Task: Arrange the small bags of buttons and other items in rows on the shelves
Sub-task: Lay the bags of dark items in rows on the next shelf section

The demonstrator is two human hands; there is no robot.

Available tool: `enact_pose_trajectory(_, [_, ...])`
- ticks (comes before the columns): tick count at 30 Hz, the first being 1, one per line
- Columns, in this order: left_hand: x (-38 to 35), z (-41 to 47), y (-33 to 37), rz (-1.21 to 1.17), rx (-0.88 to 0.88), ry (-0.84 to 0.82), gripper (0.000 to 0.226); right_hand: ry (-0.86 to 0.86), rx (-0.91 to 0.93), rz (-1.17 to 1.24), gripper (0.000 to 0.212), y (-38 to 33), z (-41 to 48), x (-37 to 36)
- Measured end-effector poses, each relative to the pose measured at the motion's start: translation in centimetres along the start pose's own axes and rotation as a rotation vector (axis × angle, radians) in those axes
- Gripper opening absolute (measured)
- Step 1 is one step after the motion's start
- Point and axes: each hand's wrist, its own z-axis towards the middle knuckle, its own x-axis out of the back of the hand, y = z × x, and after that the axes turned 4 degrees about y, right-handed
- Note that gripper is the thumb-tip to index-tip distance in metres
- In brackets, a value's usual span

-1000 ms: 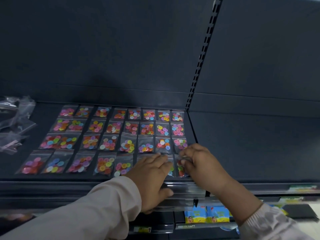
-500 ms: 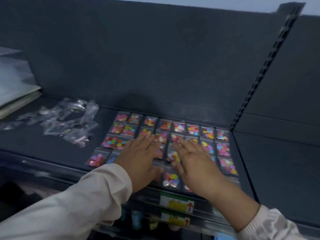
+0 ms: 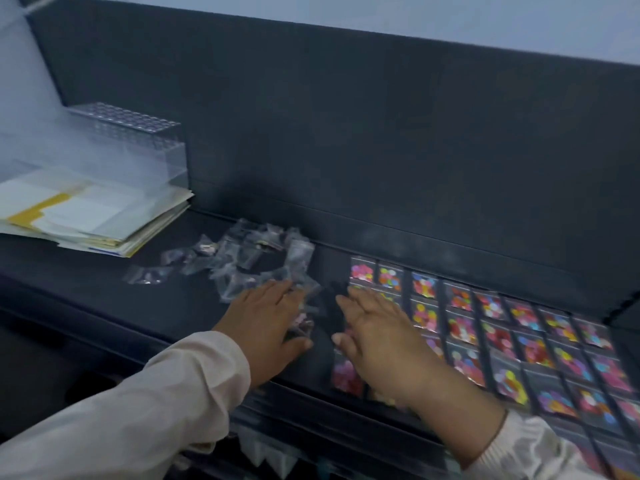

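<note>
Several small clear bags of coloured buttons [image 3: 498, 337] lie in rows on the dark shelf [image 3: 104, 306], filling its right half. A loose heap of small clear bags [image 3: 242, 261] with dark items sits left of the rows. My left hand [image 3: 270, 327] lies flat, fingers spread, on the near edge of that heap, and a few bags show under its fingers. My right hand [image 3: 377, 337] rests palm down on the leftmost column of button bags, covering some of them. A pink button bag [image 3: 346, 372] shows by its thumb.
A stack of papers and folders [image 3: 90, 216] lies at the shelf's far left, with a clear plastic box [image 3: 131, 140] behind it. The dark back panel [image 3: 381, 150] rises behind the shelf. A lower shelf with price-label strips [image 3: 270, 452] sits below the front edge.
The view has swung left. Both hands slid left along the shelf: the left hand from the button rows onto the loose heap, the right hand to the leftmost column of rows.
</note>
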Motion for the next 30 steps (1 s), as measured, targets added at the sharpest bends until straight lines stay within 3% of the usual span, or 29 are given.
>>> enact_pose_trajectory(9, [-0.1,1.8,-11.1,-0.091,0.042,-0.015,0.062,-0.006,-0.168,0.057,0.039,-7.0,7.0,-2.1])
enact_pose_trajectory(20, [-2.0,6.8,-13.8,-0.168,-0.049,-0.027,0.038,-0.134,-0.353,0.117,0.053,-7.6,9.5,-3.3])
enact_pose_trajectory(25, [-2.9,7.6,-14.0,-0.027,-0.083,-0.034,0.030,-0.067,-0.365,0.139,0.023,-7.6,9.6,-4.0])
enact_pose_trajectory(30, [-2.9,7.8,-14.2,-0.027,-0.056,0.052,0.010,0.051,-0.379,0.258,0.012,-7.4,9.2,-4.0])
